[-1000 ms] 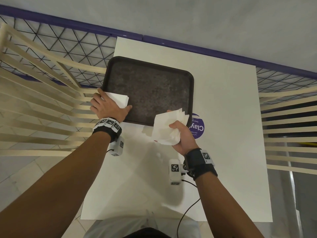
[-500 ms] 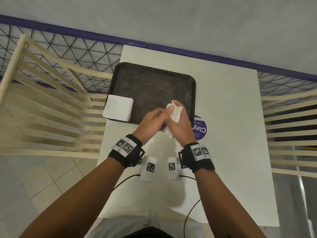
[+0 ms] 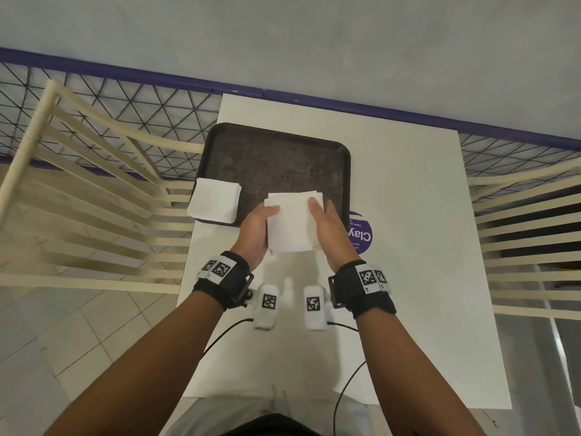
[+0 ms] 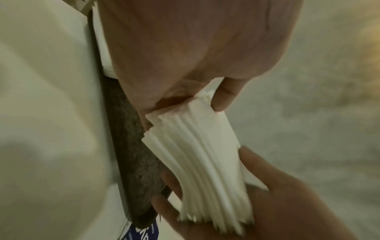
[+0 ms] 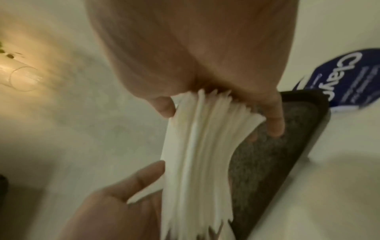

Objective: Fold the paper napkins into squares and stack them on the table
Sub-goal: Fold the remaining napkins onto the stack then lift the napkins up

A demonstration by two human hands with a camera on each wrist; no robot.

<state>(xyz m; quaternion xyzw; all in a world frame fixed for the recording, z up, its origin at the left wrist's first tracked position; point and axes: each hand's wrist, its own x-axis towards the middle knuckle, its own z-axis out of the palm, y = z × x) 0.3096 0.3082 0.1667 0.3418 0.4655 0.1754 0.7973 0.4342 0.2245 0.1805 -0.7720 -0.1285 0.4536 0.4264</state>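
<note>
2 groups of paper napkins in view: 1 folded stack [image 3: 215,200] rests on the near-left corner of the dark tray [image 3: 276,158], overhanging the white table [image 3: 408,247]; a thick sheaf of napkins [image 3: 290,225] is held above the tray's near edge. Judged: mostly unfinished. Left hand [image 3: 254,231] and right hand [image 3: 330,232] each clasp an opposite side, thumbs on top, fingers curled beneath.

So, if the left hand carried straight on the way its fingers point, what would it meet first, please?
Probably the dark tray: the left hand, gripping the napkin bundle, points away from the person over the tray's near edge. Its height above the tray is unclear.
</note>
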